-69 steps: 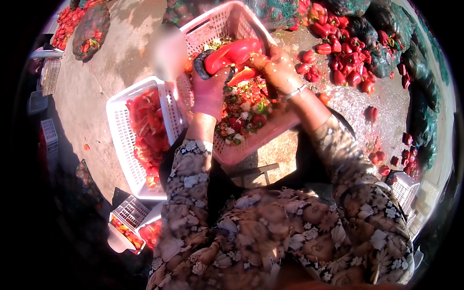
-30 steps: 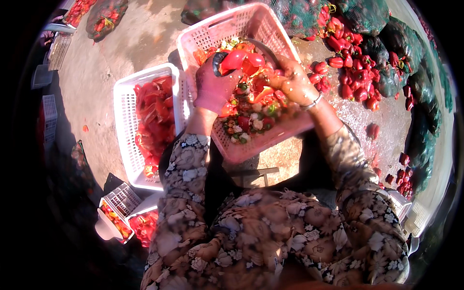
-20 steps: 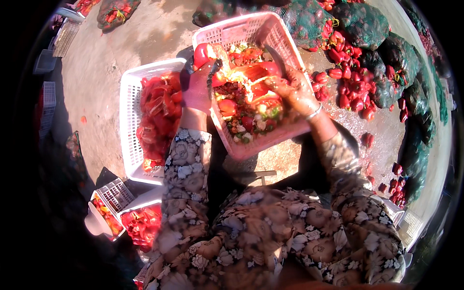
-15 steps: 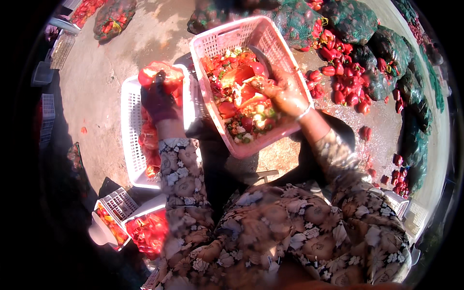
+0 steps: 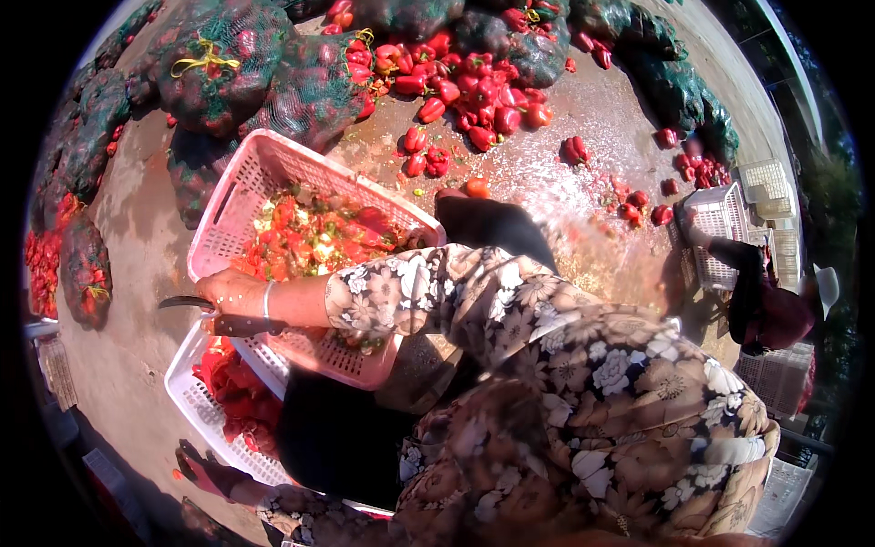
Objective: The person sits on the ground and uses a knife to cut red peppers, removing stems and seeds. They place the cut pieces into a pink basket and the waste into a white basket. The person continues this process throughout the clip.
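Observation:
My right hand (image 5: 232,294), with a white band at its wrist, is closed round a knife (image 5: 185,302) whose curved dark blade points left. It is above the near left rim of a pink plastic basket (image 5: 211,239). Cut red pepper scraps, cores and pale seeds (image 5: 314,235) fill the basket's bottom. At the lower left my left hand (image 5: 214,472) has its dark fingers spread, with nothing seen in them. That hand is beside a white basket (image 5: 187,401) of hollowed red pepper pieces (image 5: 239,392), which partly sits behind the pink one.
Loose red bell peppers (image 5: 483,91) are heaped on the wet floor beyond the baskets. Stuffed green mesh sacks (image 5: 214,77) stand at the far left and along the back. On the right another person (image 5: 775,314) bends near a white crate (image 5: 720,228).
The view has turned right. My right hand with the knife has moved from inside the pink basket to its rim. My left hand has let go of the red pepper and opened.

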The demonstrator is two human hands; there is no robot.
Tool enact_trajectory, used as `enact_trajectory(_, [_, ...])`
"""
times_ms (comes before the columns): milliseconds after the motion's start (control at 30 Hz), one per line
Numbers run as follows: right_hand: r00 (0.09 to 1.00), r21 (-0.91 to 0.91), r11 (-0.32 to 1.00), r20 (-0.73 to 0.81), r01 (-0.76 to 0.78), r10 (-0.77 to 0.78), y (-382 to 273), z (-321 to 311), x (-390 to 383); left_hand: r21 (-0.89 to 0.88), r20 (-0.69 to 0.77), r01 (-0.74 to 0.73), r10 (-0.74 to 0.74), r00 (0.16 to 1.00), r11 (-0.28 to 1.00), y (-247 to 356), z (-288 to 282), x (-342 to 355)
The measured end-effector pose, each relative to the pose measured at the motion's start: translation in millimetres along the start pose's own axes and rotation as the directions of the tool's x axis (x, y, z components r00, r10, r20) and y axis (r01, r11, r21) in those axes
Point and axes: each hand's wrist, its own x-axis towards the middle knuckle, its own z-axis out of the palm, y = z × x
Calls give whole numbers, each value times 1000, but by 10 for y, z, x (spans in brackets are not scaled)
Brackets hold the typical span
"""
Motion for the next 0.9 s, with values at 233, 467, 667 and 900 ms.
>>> enact_trajectory(233, [582, -216, 623, -662, -752, 473, 2383, -3348, -616, -82, 499, -23, 61, 865, 996, 720, 1643, -632])
enact_trajectory(467, [36, 111, 206, -799, -972, 600, 3556, -5170, -1678, 244, 692, -446, 167, 702, 861, 524, 2644, -954])
enact_trajectory(667, [-25, 485, 514, -744, -707, 668, 4341, -5420, -1712, 342, 726, -372, 9, 688, 863, 229, 3091, -752])
enact_trajectory(900, [119, 709, 450, -466, -543, 877, 3983, -4860, -1709, 215, 815, -347, 28, 579, 913, 504, 3233, -1281])
